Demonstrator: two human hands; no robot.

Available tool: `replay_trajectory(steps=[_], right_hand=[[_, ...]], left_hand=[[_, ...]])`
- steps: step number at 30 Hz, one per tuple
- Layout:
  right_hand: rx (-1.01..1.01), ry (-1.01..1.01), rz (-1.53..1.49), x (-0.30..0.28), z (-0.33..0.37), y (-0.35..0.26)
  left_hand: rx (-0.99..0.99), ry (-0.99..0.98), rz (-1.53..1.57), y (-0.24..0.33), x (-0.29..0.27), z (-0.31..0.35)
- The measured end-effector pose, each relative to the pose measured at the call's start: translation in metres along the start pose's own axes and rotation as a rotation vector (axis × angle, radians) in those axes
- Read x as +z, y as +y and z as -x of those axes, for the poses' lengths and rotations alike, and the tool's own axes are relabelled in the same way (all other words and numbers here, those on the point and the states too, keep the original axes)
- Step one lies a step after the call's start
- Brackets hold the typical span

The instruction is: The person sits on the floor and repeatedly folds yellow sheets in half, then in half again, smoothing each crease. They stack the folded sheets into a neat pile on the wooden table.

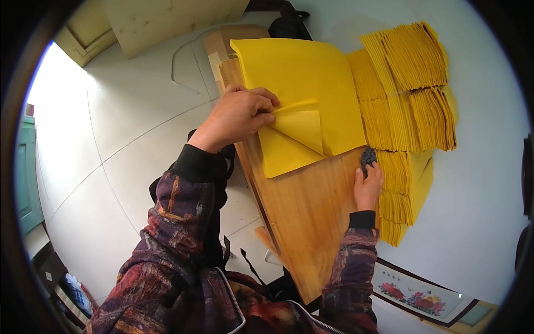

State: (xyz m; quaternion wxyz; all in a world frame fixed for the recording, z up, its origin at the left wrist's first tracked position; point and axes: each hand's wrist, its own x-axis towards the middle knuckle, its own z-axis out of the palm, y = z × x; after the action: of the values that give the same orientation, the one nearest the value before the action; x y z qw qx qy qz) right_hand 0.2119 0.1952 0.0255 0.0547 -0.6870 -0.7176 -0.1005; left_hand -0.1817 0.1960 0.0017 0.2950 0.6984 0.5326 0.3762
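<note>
The left hand (239,114) pinches a lifted fold of the yellow paper sheet (300,67), thumb and fingers together; the sheet lies across the wooden table (311,206). The right hand's (368,189) fingertips clasp a dark grey, rough-textured pad (368,156) beside folded yellow bundles (409,61).

White light (58,92) glares at upper left, above a teal panelled front (29,167) and beside pale tan wooden panels (161,22). A whitish tiled floor (139,139) spreads across the left. A bluish-white wall (473,178) spans the right; a dark-framed floral picture (417,295) shows lower right. A honey-brown wooden table (306,217) slants through the centre.
</note>
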Motion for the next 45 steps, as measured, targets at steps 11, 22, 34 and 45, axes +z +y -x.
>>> replay_trajectory(steps=[11,22,34,45], right_hand=[[-0.620,-0.019,-0.413,-0.037,0.024,-0.147],[-0.562,-0.081,-0.648,-0.028,0.014,-0.146],[-0.266,-0.375,-1.046,-0.024,0.003,-0.138],[-0.128,-0.361,-1.125,-0.026,0.004,-0.137]], left_hand=[[0.037,0.026,0.004,-0.001,0.000,0.001],[0.038,0.027,0.011,-0.005,0.003,0.001],[0.026,0.000,-0.003,-0.003,0.000,0.001],[0.054,-0.003,0.046,-0.001,-0.003,0.002]])
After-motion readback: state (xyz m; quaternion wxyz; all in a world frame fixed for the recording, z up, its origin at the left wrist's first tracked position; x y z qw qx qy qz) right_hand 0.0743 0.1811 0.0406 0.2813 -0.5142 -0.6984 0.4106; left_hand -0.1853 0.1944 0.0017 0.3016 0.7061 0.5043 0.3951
